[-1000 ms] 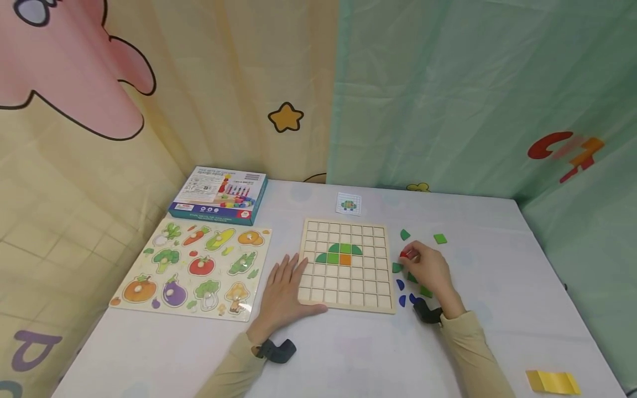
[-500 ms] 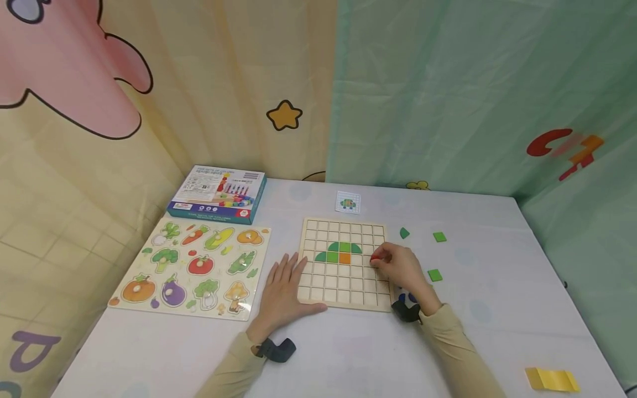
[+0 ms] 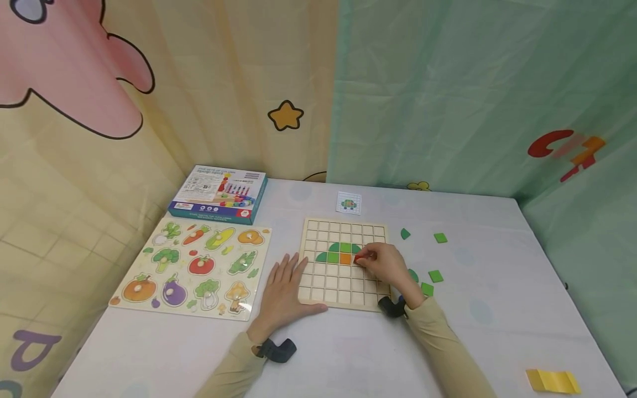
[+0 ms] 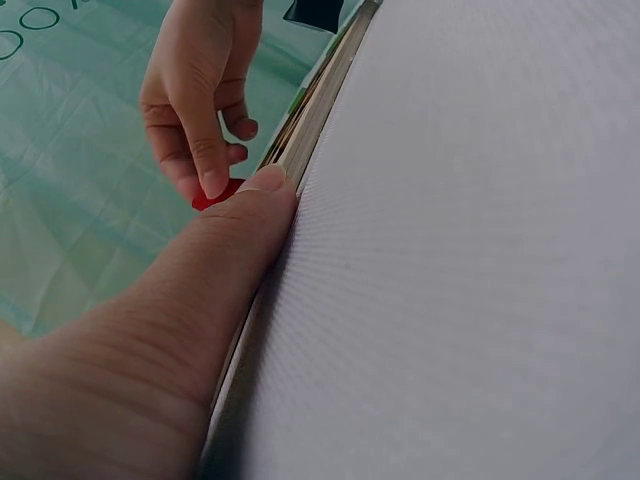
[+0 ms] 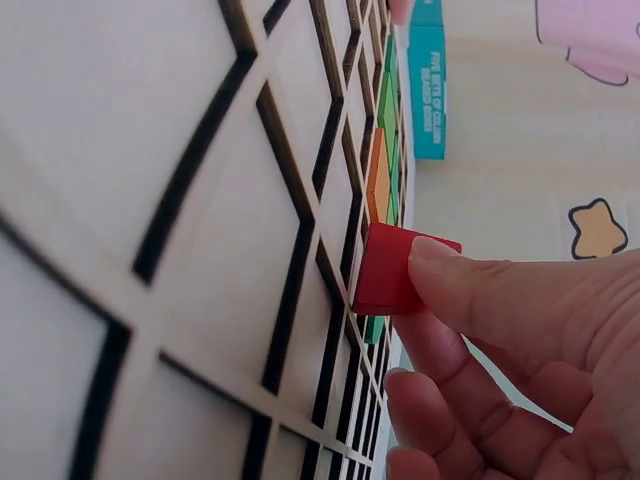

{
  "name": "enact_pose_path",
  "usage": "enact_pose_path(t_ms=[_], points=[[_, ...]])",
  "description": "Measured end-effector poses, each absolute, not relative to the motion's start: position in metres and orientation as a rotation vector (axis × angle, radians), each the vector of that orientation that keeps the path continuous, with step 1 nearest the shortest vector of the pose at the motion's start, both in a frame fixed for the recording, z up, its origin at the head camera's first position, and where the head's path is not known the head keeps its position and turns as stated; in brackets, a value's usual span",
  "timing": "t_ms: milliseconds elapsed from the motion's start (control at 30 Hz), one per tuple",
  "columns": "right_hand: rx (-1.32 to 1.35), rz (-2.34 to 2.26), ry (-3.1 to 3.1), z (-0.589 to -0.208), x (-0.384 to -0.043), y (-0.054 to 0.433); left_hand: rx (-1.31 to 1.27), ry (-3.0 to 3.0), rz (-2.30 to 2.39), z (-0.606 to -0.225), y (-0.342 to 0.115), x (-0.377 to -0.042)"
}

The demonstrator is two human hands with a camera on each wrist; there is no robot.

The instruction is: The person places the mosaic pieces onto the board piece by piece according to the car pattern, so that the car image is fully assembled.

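Observation:
In the head view a wooden grid board (image 3: 343,284) lies mid-table, with several green pieces and one orange square (image 3: 345,258) set in its cells. My right hand (image 3: 387,265) pinches a red square tile (image 5: 390,268) between thumb and fingers. In the right wrist view the tile is tilted, its edge right at the grid beside the orange square (image 5: 378,178). My left hand (image 3: 283,293) rests with spread, straight fingers at the board's left edge. Its thumb (image 4: 245,215) lies along the board's near edge in the left wrist view.
Green squares (image 3: 436,276) and a green quarter-round (image 3: 405,234) lie right of the board. A pattern card (image 3: 349,203) sits behind it. To the left are a vegetable puzzle (image 3: 189,271) and a box (image 3: 219,193). Yellow paper (image 3: 553,381) lies front right.
My right hand has carried the red tile leftward from the loose pieces onto the board, beside the orange square. The left hand has stayed in place.

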State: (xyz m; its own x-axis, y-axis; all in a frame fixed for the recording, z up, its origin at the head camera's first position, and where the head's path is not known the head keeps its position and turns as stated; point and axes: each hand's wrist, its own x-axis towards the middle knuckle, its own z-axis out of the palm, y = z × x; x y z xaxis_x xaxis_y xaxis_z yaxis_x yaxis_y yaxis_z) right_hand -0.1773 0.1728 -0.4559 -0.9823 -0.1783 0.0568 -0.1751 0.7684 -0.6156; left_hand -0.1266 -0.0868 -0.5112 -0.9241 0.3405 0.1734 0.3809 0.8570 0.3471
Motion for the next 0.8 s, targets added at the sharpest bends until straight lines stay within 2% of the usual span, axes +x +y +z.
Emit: enact_pose_path(t_ms=[800], points=[[-0.240, -0.883, 3.006, -0.4548, -0.1813, 0.1654, -0.557, -2.948, -0.589, -0.5101, -0.0863, -0.1264]])
